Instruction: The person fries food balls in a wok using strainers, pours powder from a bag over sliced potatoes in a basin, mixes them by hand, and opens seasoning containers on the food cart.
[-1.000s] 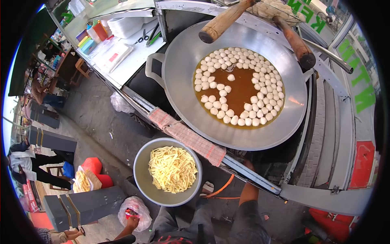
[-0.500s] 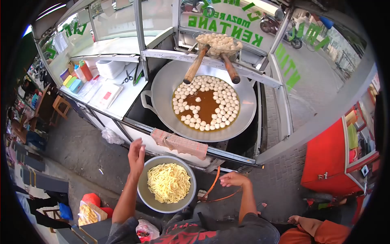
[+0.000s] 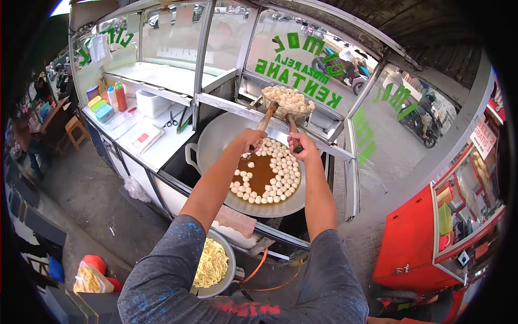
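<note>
As L+R grips hold handles, basket fwd.

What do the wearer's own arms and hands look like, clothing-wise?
Dark grey short-sleeved T-shirt, red print low in view. Blue specks on the left sleeve; the right sleeve shows some near its outer edge. Forearms bare below the sleeves, no watch or band visible. Left hand and right hand ungloved; can't tell about rings at this size.

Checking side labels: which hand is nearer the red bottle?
Left. The left hand is to the right of the red bottle; the right hand is farther right.
</note>
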A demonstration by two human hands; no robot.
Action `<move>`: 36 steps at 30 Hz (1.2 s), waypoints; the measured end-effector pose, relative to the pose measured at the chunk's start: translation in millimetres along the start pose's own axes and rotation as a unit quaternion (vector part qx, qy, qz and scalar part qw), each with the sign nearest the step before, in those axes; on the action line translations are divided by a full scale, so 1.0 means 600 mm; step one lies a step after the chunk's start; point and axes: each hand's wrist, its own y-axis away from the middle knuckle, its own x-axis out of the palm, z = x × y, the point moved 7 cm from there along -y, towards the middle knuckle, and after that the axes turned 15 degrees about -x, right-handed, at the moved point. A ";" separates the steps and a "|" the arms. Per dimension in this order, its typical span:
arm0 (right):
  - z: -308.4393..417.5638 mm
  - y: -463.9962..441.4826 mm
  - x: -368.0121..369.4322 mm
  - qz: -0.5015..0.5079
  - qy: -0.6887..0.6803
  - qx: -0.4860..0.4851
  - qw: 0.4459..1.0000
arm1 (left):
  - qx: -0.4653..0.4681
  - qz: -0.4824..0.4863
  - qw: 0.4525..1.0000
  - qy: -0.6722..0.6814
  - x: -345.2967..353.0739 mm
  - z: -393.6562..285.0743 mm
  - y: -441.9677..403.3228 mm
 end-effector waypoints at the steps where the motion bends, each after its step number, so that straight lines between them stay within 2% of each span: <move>1: 0.012 0.038 0.031 -0.025 0.009 -0.019 0.999 | 0.031 0.020 0.999 0.021 0.014 0.010 -0.006; 3: 0.019 0.042 0.022 -0.015 0.053 -0.064 0.996 | 0.105 0.036 0.992 0.057 0.041 0.019 0.022; 7: 0.053 0.078 0.048 -0.012 0.106 -0.144 0.984 | 0.160 0.070 0.982 0.069 0.064 0.015 0.030; 15: 0.103 0.165 0.081 -0.004 0.168 -0.208 0.963 | 0.219 0.086 0.969 0.076 0.092 0.006 0.112; 20: 0.089 0.295 0.139 0.021 0.171 -0.244 0.954 | 0.235 0.092 0.966 0.056 0.074 0.055 0.249; 25: 0.012 0.497 0.190 0.033 0.145 -0.226 0.963 | 0.214 0.063 0.972 0.071 0.036 0.160 0.447; 28: -0.055 0.615 0.204 0.026 0.115 -0.187 0.975 | 0.185 0.078 0.977 0.077 0.012 0.248 0.557; 32: -0.131 0.724 0.210 0.011 0.091 -0.138 0.986 | 0.134 0.107 0.978 0.120 -0.009 0.355 0.638; 36: -0.205 0.731 0.167 -0.011 0.105 -0.091 0.990 | 0.098 0.109 0.979 0.143 -0.025 0.413 0.634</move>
